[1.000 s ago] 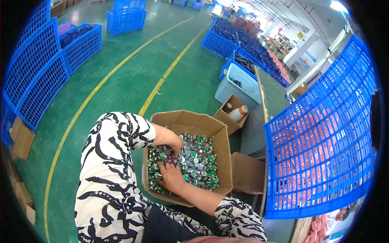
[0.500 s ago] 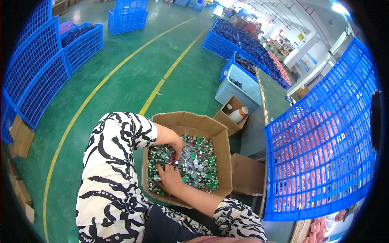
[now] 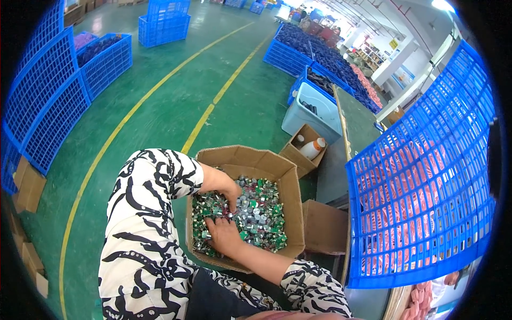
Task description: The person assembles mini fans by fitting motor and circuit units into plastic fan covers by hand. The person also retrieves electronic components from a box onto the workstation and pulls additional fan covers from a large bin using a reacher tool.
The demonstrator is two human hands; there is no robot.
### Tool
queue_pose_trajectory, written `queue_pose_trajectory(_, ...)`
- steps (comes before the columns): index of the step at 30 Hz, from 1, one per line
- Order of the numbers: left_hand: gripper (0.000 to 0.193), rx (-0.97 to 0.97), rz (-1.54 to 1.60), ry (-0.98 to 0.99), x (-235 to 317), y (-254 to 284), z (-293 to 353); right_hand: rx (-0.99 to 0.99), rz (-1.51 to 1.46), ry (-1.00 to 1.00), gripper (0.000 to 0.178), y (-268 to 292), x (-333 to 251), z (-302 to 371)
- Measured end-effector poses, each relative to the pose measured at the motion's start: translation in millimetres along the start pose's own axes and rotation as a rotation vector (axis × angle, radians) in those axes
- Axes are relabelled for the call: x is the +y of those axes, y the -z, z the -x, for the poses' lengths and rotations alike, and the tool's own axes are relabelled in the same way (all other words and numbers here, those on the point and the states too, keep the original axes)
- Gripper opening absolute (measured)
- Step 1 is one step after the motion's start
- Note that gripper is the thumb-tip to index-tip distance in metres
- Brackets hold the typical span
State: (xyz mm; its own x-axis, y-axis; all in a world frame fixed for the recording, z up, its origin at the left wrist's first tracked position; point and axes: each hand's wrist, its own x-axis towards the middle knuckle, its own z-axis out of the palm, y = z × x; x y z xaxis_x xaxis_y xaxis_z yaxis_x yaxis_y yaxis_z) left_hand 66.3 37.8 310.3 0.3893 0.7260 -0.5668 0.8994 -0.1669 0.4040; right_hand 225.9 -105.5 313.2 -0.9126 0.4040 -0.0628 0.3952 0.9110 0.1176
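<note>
A cardboard box (image 3: 295, 213) stands open in front of me, holding a heap of small green circuit boards with silvery round parts and reddish wires (image 3: 258, 213). From the far left side my left hand (image 3: 230, 192) dips into it, fingers bent down and close together among the pieces. What they pinch is hidden. My right hand (image 3: 225, 236) rests palm down on the heap nearer me, its thumb and fingers apart, tips touching the boards. A few boards with reddish wires lie between the two hands.
A cardboard carton with a white, orange-capped bottle (image 3: 311, 149) and a light blue bin (image 3: 314, 114) stand beyond the box. At right, a tilted blue crate (image 3: 421, 176) shows pink items through its slats. Blue crates (image 3: 53, 90) are stacked at left. Yellow lines (image 3: 198, 128) cross the green floor.
My view has shifted slightly. Both hands stay in nearly the same place in the box, with small finger movements among the boards.
</note>
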Motion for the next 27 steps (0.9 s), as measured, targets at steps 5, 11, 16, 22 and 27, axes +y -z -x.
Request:
queue_pose_trajectory(5,0.078,-0.051,0.300,0.016,7.2,9.1,15.3,-0.003,-0.154,0.000,0.064,8.3,16.7,9.5)
queue_pose_trajectory(11,0.057,-0.137,0.570,-0.037,6.9,12.6,7.2,0.138,-0.173,0.048,0.067,18.5,27.2,22.5)
queue_pose_trajectory(16,0.034,-0.125,0.665,-0.266,-0.2,18.8,7.4,0.164,-0.166,0.061,0.074,26.6,31.7,23.7)
queue_pose_trajectory(22,0.030,-0.109,0.898,-0.213,2.0,35.5,29.7,0.318,-0.157,0.058,0.074,49.4,37.9,18.8)
queue_pose_trajectory(27,0.032,-0.098,0.992,-0.249,5.7,39.4,35.7,0.411,-0.132,0.053,0.072,57.7,50.2,21.1)
